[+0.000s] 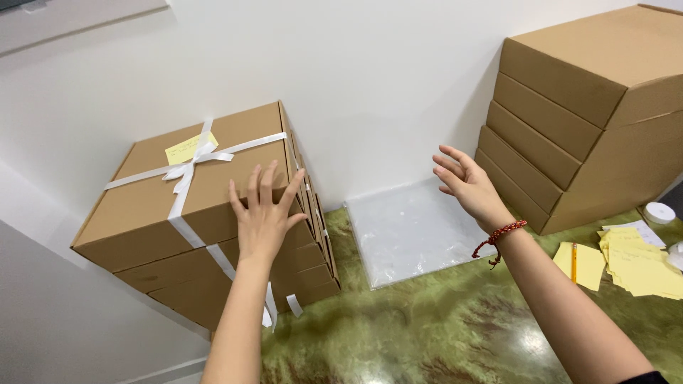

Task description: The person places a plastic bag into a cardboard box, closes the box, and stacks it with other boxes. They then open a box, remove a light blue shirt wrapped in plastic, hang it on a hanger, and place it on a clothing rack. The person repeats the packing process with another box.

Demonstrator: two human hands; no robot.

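Observation:
A stack of flat brown cardboard boxes (142, 213) stands at the left on the green marbled table (427, 334). The top box is tied with a white ribbon (186, 178) in a bow, with a yellow note (186, 148) tucked under it. My left hand (262, 213) lies flat against the near right edge of the top box, fingers spread. My right hand (466, 186) hovers open in the air over the table, holding nothing, with a red braided bracelet (498, 235) on its wrist.
A clear plastic sheet or bag (405, 235) lies by the wall between the stacks. A second stack of plain brown boxes (569, 121) stands at the right. Yellow notes (637, 267), a pencil (573, 262) and a roll of white tape (659, 212) lie at the right edge.

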